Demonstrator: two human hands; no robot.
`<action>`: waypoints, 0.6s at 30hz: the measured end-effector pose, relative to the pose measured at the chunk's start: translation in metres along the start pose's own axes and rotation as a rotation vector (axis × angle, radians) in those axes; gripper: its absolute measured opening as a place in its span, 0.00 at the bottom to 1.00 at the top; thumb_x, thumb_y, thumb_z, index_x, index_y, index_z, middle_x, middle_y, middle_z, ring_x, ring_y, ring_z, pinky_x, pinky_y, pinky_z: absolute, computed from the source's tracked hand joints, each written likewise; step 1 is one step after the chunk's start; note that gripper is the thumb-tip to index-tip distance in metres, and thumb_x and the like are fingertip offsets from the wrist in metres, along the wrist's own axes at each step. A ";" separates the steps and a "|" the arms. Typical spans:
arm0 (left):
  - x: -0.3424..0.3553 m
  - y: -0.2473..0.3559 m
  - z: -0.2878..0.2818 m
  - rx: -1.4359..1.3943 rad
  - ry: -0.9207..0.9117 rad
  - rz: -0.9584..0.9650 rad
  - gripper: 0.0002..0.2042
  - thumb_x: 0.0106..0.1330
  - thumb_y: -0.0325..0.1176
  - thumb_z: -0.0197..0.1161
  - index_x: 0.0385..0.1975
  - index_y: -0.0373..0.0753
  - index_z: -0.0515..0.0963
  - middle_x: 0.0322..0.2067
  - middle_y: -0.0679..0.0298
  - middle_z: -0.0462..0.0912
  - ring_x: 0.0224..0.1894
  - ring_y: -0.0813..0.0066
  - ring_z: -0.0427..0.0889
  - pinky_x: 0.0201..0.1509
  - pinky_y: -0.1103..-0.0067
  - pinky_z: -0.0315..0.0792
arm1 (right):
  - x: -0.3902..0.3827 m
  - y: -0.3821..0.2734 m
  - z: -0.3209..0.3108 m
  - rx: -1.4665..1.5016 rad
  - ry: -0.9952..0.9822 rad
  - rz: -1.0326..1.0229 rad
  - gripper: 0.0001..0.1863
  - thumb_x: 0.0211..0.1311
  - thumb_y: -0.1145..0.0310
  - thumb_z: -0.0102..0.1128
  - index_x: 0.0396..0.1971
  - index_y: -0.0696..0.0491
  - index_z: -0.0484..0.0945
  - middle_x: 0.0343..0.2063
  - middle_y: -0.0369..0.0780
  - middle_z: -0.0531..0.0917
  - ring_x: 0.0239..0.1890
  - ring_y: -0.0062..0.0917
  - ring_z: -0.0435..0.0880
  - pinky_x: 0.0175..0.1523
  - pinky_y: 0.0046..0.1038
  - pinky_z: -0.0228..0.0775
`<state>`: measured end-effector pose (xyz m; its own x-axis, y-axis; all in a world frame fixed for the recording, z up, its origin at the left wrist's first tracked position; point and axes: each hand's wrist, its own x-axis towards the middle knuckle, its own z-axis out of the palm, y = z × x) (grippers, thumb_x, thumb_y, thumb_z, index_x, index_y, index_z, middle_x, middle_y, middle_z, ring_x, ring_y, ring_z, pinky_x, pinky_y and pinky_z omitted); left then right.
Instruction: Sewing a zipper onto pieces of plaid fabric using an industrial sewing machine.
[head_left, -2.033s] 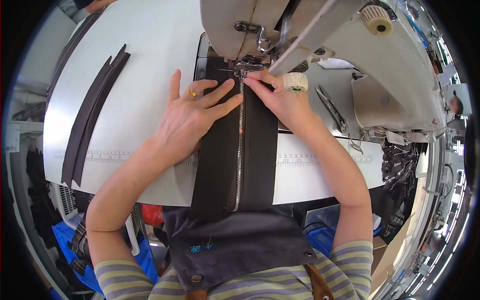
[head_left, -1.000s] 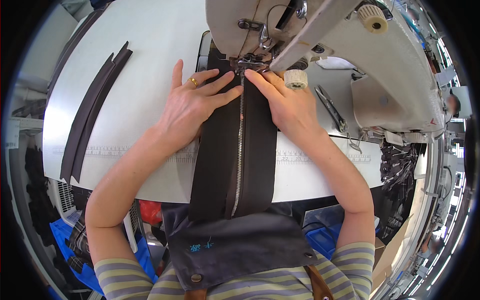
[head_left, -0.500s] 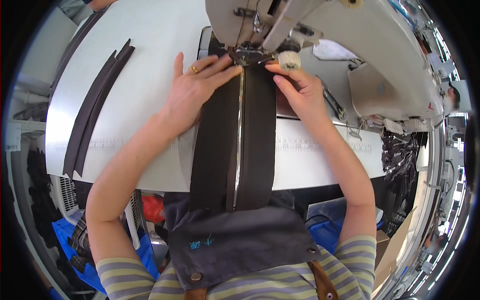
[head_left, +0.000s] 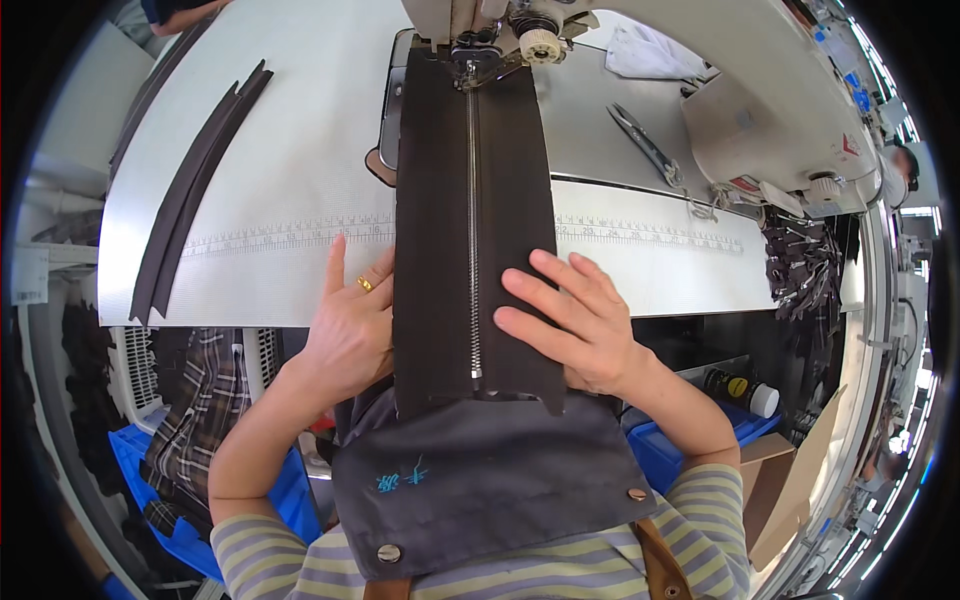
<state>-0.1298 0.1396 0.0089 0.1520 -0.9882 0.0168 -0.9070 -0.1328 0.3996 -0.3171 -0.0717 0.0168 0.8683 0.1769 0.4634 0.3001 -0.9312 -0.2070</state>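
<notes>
A long dark brown fabric panel (head_left: 430,230) with a metal zipper (head_left: 473,240) down its middle runs from the sewing machine's presser foot (head_left: 470,75) to beyond the table's near edge. Beside its left border is my left hand (head_left: 350,325), wearing a gold ring; its visible fingers are apart, and the other fingertips go under the fabric. My right hand (head_left: 580,325) rests on the panel's right side with fingers spread on top; its thumb seems hidden. Neither hand visibly grips the cloth. Near my lap, the panel's end is slightly uneven.
Folded dark strips (head_left: 195,200) lie on the white table (head_left: 290,190), left. Thread snips (head_left: 645,145) lie right of the machine head (head_left: 425,15). A phone (head_left: 391,115) is partly under the panel. Zipper pieces (head_left: 800,260) hang at the right edge; below are blue bins (head_left: 690,440).
Both hands have come back from the presser foot toward my lap. The panel now lies flatter, its zipper line straighter, and its near end no longer drapes down over my apron.
</notes>
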 end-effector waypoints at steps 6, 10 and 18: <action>0.000 0.003 0.002 0.068 0.144 0.055 0.19 0.55 0.40 0.64 0.48 0.49 0.80 0.59 0.57 0.71 0.64 0.55 0.65 0.65 0.37 0.35 | 0.010 -0.009 -0.014 0.074 -0.262 0.119 0.27 0.45 0.80 0.55 0.51 0.51 0.78 0.57 0.41 0.76 0.60 0.37 0.72 0.68 0.38 0.55; 0.005 0.003 0.003 0.064 0.194 0.082 0.20 0.52 0.38 0.64 0.47 0.47 0.80 0.57 0.54 0.71 0.61 0.54 0.68 0.66 0.39 0.38 | 0.024 0.008 -0.008 0.287 -0.178 0.146 0.25 0.50 0.79 0.57 0.52 0.53 0.76 0.58 0.39 0.73 0.63 0.35 0.67 0.62 0.36 0.64; 0.002 -0.004 0.004 0.077 0.198 0.202 0.17 0.46 0.31 0.64 0.39 0.41 0.82 0.54 0.55 0.74 0.56 0.55 0.72 0.67 0.41 0.40 | 0.028 0.010 0.008 0.059 -0.141 0.138 0.23 0.52 0.66 0.67 0.52 0.50 0.77 0.57 0.35 0.74 0.59 0.32 0.70 0.59 0.39 0.65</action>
<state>-0.1269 0.1375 0.0037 0.0320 -0.9622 0.2706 -0.9528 0.0524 0.2991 -0.2862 -0.0734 0.0205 0.9482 0.0954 0.3029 0.1933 -0.9301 -0.3123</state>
